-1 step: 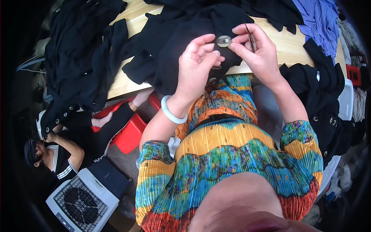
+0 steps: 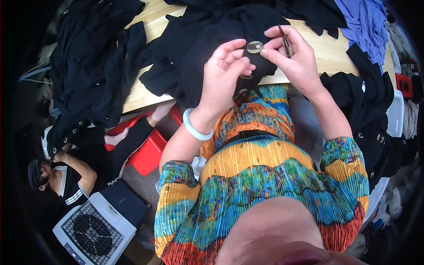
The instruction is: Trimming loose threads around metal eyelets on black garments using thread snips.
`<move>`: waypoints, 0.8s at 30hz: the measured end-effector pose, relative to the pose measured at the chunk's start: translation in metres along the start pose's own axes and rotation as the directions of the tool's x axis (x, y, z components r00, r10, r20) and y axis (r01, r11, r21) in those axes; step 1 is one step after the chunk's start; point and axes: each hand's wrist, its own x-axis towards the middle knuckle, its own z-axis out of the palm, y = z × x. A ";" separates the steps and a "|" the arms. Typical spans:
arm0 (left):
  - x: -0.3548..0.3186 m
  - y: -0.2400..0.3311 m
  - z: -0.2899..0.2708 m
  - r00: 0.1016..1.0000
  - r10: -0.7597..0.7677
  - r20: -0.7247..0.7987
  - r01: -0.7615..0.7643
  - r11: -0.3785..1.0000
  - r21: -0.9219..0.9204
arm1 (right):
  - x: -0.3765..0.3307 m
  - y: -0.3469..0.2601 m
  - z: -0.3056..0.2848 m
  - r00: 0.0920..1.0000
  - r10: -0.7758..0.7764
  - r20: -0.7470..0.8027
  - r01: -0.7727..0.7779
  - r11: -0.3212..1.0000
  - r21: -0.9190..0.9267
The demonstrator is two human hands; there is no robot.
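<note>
A black knit garment [image 2: 207, 39] lies bunched on the wooden table [image 2: 329, 55] in front of me. A round pale button [image 2: 255, 47] sits on it. My left hand [image 2: 225, 68], with a pale bangle [image 2: 194, 128] on the wrist, pinches the black fabric just below and left of the button. My right hand [image 2: 296, 59] pinches the button's right edge between thumb and forefinger. It also holds a thin metal tool like small snips [image 2: 285, 39], pointing up between the fingers.
More black garments [image 2: 88, 66] hang over the table's left edge, and others with buttons [image 2: 373, 119] are piled at the right. Blue cloth [image 2: 362, 22] lies far right. A red stool [image 2: 148, 152], another person [image 2: 57, 176] and a white box fan [image 2: 92, 229] are on the floor at the left.
</note>
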 end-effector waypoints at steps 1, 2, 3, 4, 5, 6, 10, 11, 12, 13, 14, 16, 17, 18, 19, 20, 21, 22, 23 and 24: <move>0.002 -0.001 -0.004 0.998 -0.053 0.021 0.055 0.996 -0.073 | 0.003 0.003 0.000 1.000 0.008 0.016 -0.008 0.999 0.051; 0.003 -0.002 -0.007 0.993 -0.105 0.045 0.111 0.983 -0.143 | 0.005 0.005 -0.001 1.000 0.010 0.016 -0.010 0.999 0.051; 0.005 -0.002 -0.009 0.993 -0.106 0.045 0.112 0.983 -0.144 | 0.007 0.006 -0.003 0.995 0.088 0.055 -0.094 0.986 0.134; 0.006 -0.002 -0.012 0.983 -0.163 0.086 0.179 0.953 -0.244 | 0.008 0.007 -0.005 0.982 0.162 0.099 -0.180 0.960 0.213; 0.007 -0.002 -0.014 0.968 -0.215 0.131 0.247 0.908 -0.338 | 0.009 0.009 -0.007 0.982 0.163 0.098 -0.181 0.960 0.213; 0.010 -0.003 -0.016 0.957 -0.243 0.159 0.285 0.891 -0.354 | 0.009 0.012 -0.008 0.970 0.197 0.140 -0.229 0.936 0.268; 0.011 -0.006 -0.016 0.950 -0.261 0.172 0.305 0.892 -0.334 | 0.010 0.014 -0.008 0.942 0.270 0.198 -0.326 0.878 0.351; 0.011 -0.006 -0.016 0.945 -0.273 0.178 0.318 0.892 -0.322 | 0.010 0.014 -0.008 0.942 0.272 0.196 -0.326 0.877 0.353; 0.011 -0.006 -0.016 0.940 -0.286 0.186 0.332 0.891 -0.310 | 0.010 0.014 -0.009 0.935 0.282 0.215 -0.345 0.864 0.366; 0.011 -0.006 -0.015 0.939 -0.288 0.189 0.335 0.890 -0.308 | 0.010 0.013 -0.010 0.927 0.292 0.234 -0.364 0.851 0.379; 0.011 -0.007 -0.015 0.938 -0.288 0.191 0.336 0.888 -0.314 | 0.010 0.013 -0.010 0.928 0.294 0.230 -0.364 0.850 0.380; 0.010 -0.007 -0.016 0.938 -0.290 0.190 0.338 0.886 -0.318 | 0.010 0.013 -0.009 0.929 0.265 0.258 -0.345 0.872 0.348; 0.010 -0.008 -0.016 0.942 -0.277 0.188 0.323 0.898 -0.299 | 0.010 0.012 -0.008 0.929 0.266 0.257 -0.346 0.871 0.350; 0.010 -0.008 -0.016 0.946 -0.263 0.188 0.309 0.909 -0.279 | 0.010 0.010 -0.007 0.947 0.240 0.214 -0.293 0.918 0.267; 0.011 -0.006 -0.017 0.945 -0.265 0.190 0.310 0.909 -0.278 | 0.010 0.008 -0.007 0.962 0.210 0.174 -0.241 0.954 0.179; 0.011 -0.004 -0.018 0.944 -0.259 0.203 0.296 0.938 -0.182 | 0.010 0.010 -0.007 0.962 0.211 0.172 -0.241 0.954 0.180; 0.011 -0.002 -0.020 0.943 -0.254 0.216 0.277 0.957 -0.083 | 0.010 0.013 -0.008 0.966 0.183 0.183 -0.210 0.967 0.145; 0.011 -0.001 -0.021 0.942 -0.255 0.216 0.278 0.957 -0.083 | 0.010 0.016 -0.007 0.969 0.155 0.195 -0.178 0.978 0.109; 0.012 0.000 -0.023 0.936 -0.267 0.230 0.277 0.961 -0.011 | 0.009 0.017 -0.006 0.969 0.155 0.194 -0.179 0.978 0.110; 0.013 0.001 -0.023 0.928 -0.280 0.246 0.274 0.960 0.059 | 0.009 0.019 -0.005 0.983 0.076 0.167 -0.086 0.995 0.053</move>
